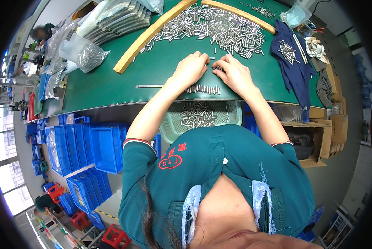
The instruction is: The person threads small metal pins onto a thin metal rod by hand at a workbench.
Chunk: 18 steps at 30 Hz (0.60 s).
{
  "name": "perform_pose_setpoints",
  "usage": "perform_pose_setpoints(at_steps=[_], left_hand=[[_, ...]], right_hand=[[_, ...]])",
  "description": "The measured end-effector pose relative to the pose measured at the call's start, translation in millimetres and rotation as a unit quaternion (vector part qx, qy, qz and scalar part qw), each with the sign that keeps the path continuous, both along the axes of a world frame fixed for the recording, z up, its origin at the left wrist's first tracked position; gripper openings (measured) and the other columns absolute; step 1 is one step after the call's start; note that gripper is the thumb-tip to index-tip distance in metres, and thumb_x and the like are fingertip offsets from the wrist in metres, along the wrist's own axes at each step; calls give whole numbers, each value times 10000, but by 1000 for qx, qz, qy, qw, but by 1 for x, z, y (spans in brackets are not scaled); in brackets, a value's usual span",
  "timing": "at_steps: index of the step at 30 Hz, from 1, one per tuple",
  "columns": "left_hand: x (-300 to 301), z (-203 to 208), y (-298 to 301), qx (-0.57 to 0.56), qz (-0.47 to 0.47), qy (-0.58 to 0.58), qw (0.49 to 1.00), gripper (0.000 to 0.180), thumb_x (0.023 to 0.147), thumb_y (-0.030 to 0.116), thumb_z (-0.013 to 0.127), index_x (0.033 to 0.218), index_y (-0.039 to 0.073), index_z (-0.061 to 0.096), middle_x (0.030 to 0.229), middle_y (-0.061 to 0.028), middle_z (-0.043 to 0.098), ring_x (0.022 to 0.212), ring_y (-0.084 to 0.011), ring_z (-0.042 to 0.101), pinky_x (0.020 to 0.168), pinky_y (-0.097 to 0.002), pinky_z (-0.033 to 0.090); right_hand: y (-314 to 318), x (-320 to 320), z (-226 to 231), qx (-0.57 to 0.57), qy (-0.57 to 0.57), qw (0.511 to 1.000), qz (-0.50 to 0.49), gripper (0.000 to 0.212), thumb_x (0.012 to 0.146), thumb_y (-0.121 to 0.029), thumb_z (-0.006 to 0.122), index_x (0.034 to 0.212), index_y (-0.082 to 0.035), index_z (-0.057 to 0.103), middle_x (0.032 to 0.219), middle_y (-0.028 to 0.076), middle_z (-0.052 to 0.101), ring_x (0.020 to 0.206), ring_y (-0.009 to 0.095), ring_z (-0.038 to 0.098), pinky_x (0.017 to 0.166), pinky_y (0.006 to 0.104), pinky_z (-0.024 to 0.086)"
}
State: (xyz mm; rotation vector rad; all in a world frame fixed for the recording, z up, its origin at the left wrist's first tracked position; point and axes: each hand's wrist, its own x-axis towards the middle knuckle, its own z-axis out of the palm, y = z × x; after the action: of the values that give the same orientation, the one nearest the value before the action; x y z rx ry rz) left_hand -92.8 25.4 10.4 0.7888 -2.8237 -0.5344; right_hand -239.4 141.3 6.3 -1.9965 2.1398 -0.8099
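Observation:
My left hand (192,67) rests low over the green tabletop with its fingers bent together. A short shiny metal pin (212,58) shows at its fingertips. Just to the right, my right hand (233,72) curls its thumb and fingers around a few small metal pins, partly hidden beneath the fingers. Nearer to me, a row of metal pins (204,89) lies side by side close to the table's front edge. A thin flat metal strip (149,86) extends left from there, passing under my left forearm. Beyond both hands spreads a large heap of loose pins (219,31).
Two wooden bars (146,41) flank the heap. Below the table edge sits a pale green basket (167,124) holding pins. At right lies a dark blue cloth (283,70) with pins on it; at left, a plastic bag of parts (86,56). Blue bins (105,145) stand lower left.

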Motion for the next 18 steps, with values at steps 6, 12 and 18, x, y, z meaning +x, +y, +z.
perform_pose_setpoints(at_steps=[6,12,18], left_hand=[[-4,-2,0,23,-31,51,998,177,831,129,595,995,62,592,898,-109,591,895,-287,608,792,-389,488],[-11,-5,-3,-41,-11,80,996,154,832,155,586,971,89,596,855,-97,578,874,-288,606,768,-394,494],[-4,-5,-8,-73,25,22,997,125,856,163,515,912,101,608,893,-113,582,900,-293,601,765,-428,500]], right_hand=[[1,-4,-1,12,-5,1000,10,187,809,-246,672,953,-135,628,934,24,574,898,206,610,757,360,501],[-2,5,3,29,-1,999,-30,290,794,-327,692,975,-111,621,943,50,580,916,226,613,770,371,504],[-4,4,-1,49,7,998,-38,303,787,-330,699,986,-115,621,945,57,575,945,229,608,780,375,510]])
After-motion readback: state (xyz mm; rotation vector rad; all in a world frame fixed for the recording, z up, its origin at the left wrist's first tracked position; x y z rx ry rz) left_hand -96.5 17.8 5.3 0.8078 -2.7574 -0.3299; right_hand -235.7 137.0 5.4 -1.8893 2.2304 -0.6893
